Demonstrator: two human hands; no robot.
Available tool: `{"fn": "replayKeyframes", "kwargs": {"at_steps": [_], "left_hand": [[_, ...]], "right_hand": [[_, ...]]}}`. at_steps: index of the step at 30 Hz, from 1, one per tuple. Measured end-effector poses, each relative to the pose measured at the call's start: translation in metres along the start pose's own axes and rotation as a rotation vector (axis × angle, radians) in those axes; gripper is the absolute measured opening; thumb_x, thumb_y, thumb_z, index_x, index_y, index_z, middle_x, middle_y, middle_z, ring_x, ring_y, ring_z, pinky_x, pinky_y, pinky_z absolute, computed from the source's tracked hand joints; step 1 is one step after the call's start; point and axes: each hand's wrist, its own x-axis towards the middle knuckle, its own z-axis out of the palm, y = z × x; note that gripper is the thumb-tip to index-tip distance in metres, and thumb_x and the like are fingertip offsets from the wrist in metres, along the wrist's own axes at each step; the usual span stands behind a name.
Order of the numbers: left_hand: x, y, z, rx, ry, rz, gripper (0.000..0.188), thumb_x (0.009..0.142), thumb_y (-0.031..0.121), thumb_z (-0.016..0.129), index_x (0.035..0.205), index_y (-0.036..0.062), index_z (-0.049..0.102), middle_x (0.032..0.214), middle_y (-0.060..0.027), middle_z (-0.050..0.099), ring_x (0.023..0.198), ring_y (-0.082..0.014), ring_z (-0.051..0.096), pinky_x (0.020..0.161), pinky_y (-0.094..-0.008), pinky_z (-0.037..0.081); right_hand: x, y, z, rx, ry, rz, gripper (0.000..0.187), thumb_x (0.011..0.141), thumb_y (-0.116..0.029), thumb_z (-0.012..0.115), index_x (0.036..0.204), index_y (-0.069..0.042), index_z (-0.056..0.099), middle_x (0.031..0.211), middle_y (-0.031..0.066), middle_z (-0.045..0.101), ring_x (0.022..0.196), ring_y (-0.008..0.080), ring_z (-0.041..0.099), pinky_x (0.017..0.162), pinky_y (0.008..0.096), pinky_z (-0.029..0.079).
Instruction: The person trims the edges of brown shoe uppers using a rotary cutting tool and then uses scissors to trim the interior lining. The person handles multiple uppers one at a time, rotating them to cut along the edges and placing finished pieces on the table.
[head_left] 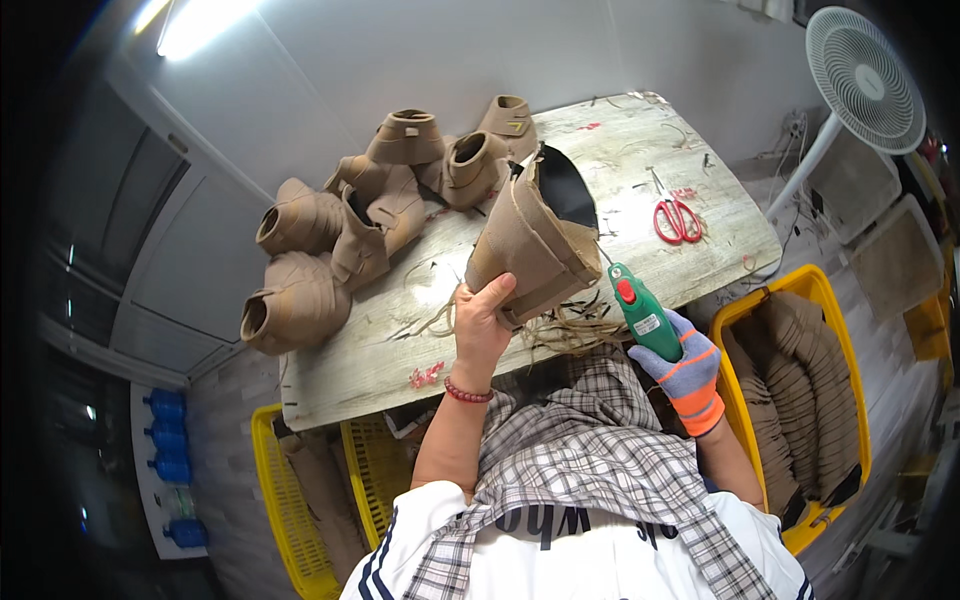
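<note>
My bare left hand (485,330) grips a tan fabric shoe upper (525,245) by its lower edge, thumb on the outer face. Its wide opening faces right and shows a black lining. In my right hand (690,375), gloved in grey-purple and orange, is a green handheld power tool (645,315) with a red button. The tool's thin metal tip is beside the upper's right edge; whether it touches, I cannot tell. Behind and left of my left hand, several similar tan shoe uppers (300,290) stand and lie in a heap on the table.
Red-handled scissors (678,222) lie on the pale wooden table (640,130), among scattered thread and dark scraps. Yellow baskets (865,400) of tan pieces stand right and left (280,500) below the table. A white fan (865,80) stands at the far right.
</note>
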Motion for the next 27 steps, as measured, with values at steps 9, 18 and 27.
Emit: {"fn": "replayKeyframes", "kwargs": {"at_steps": [9,18,27], "left_hand": [[0.006,0.016,-0.047,-0.764,-0.033,-0.444,0.037,0.100,0.018,0.047,0.129,-0.0049,0.050,0.126,-0.0221,0.058,0.115,-0.0341,0.058,0.100,-0.0495,0.047],[0.008,0.034,-0.062,-0.880,0.062,-0.557,0.034,0.103,0.015,0.036,0.126,-0.0030,0.052,0.126,-0.0241,0.057,0.116,-0.0371,0.057,0.100,-0.0567,0.044],[0.001,0.039,-0.066,-0.769,0.165,-0.516,0.027,0.101,0.011,0.041,0.117,-0.0044,0.055,0.114,-0.0231,0.063,0.107,-0.0352,0.062,0.094,-0.0562,0.050]], "right_hand": [[-0.002,0.017,-0.020,-0.238,0.062,-0.392,0.060,0.059,-0.027,0.089,0.109,-0.003,0.065,0.078,0.0140,0.066,0.063,0.0294,0.063,0.059,0.0352,0.051],[0.009,0.036,-0.041,-0.400,0.067,-0.565,0.064,0.058,-0.035,0.089,0.109,-0.005,0.065,0.077,0.0105,0.065,0.063,0.0301,0.060,0.058,0.0373,0.049],[0.017,0.043,-0.053,-0.475,-0.003,-0.595,0.064,0.057,-0.032,0.089,0.110,-0.005,0.065,0.079,0.0092,0.066,0.066,0.0290,0.061,0.060,0.0361,0.049]]}}
